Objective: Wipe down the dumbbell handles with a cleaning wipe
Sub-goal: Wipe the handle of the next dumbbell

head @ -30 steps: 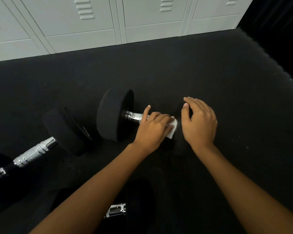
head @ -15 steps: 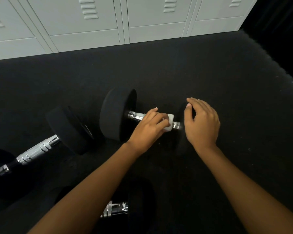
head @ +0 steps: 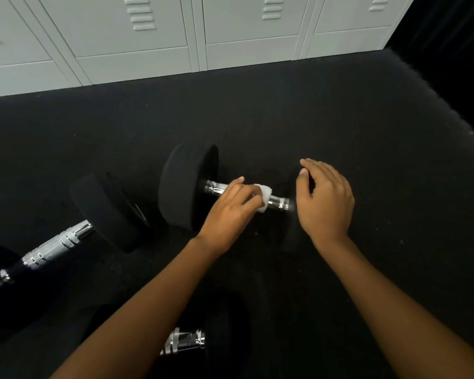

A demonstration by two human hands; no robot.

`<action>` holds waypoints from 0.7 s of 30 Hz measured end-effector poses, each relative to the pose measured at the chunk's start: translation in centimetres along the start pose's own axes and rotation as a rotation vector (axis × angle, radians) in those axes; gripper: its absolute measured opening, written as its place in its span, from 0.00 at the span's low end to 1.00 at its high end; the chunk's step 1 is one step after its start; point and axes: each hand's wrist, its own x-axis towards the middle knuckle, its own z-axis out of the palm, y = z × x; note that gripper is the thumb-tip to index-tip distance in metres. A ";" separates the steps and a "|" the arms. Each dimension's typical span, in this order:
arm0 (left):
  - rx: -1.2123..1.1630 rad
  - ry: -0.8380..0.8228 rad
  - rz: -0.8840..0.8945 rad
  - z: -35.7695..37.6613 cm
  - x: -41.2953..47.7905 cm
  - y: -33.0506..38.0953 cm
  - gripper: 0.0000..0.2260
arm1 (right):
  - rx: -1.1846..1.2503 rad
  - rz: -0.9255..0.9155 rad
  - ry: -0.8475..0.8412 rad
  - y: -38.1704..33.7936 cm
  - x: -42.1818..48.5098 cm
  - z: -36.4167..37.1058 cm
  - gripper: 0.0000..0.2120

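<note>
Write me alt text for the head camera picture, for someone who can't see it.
A person's left hand holds a white cleaning wipe on the chrome handle of a black dumbbell lying on a dark floor, while the right hand rests on its right weight. A second dumbbell lies left, a third dumbbell nearer; pale lockers stand behind.

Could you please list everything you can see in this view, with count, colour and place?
dumbbells: three, black heads with chrome handles; middle dumbbell under the hands, left dumbbell at the left edge, near dumbbell at the bottom, partly hidden by a forearm.
cleaning wipe: one, white, on the middle dumbbell's handle.
lockers: one row, pale grey, along the top.
floor: black, under everything.
left hand: one, grips the cleaning wipe against the handle.
right hand: one, rests on the middle dumbbell's right head.
</note>
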 end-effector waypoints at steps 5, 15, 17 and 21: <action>-0.087 0.044 -0.013 0.3 -0.6 0.1 0.05 | 0.000 0.002 0.004 -0.1 0.1 0.0 0.17; -0.078 -0.250 -0.309 -0.6 3.5 -0.4 0.11 | 0.010 -0.011 0.001 -0.1 -0.1 -0.2 0.16; -0.057 -0.290 -0.325 -0.6 4.1 0.1 0.12 | 0.008 -0.006 -0.007 -0.1 0.0 -0.3 0.15; -0.081 -0.286 -0.219 -0.6 3.4 0.7 0.13 | 0.013 -0.001 -0.004 -0.1 0.0 -0.3 0.14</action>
